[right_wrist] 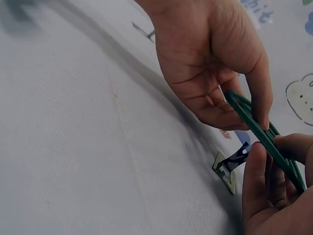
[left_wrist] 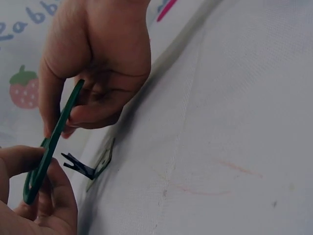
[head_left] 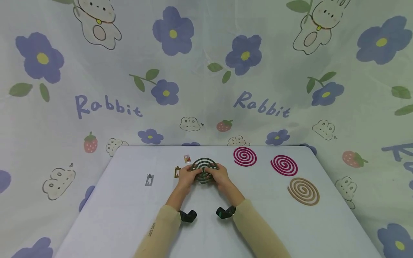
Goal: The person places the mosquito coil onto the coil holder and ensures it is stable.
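Green coil up off the tabletop, both hands on it!
Left hand pinches its left side, right hand its right; likely light, stiff, brittle, so better supported across several rings. Head view gives its spiral face; left wrist view adds its thin edge and a metal stand below it.
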`<state>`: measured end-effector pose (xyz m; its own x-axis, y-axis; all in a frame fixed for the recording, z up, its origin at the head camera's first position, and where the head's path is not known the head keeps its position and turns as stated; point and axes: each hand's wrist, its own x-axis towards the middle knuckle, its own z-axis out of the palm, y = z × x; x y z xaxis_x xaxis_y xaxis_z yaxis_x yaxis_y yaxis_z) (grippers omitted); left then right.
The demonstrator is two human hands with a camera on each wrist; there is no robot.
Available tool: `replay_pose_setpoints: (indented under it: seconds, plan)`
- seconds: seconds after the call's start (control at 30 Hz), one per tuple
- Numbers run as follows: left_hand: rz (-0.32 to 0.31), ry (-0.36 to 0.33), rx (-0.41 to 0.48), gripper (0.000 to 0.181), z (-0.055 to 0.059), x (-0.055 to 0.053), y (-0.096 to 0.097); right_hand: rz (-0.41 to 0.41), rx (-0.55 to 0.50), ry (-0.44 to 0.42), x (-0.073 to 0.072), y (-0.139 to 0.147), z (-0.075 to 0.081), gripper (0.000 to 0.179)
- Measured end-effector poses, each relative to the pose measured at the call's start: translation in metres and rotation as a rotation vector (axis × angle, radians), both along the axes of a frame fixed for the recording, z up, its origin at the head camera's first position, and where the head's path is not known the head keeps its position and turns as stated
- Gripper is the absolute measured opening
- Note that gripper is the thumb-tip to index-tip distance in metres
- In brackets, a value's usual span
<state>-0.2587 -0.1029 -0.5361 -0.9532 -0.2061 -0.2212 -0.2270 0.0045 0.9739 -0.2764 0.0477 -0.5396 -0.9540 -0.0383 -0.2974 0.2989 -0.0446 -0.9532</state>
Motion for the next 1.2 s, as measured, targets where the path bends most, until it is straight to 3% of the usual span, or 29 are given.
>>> replay_pose_setpoints:
  seconds: [0.37,1.2]
  plan:
    - [-0.003,-0.009,0.031,0.038,-0.002,-0.001,-0.001,0.003,-0.001,0.018,0.001,0.0,-0.006,0.044]
    - [0.007,-0.016,-0.009,0.043,-0.01,-0.002,0.0,0.01,0.019,0.087,0.005,0.0,-0.014,0.036]
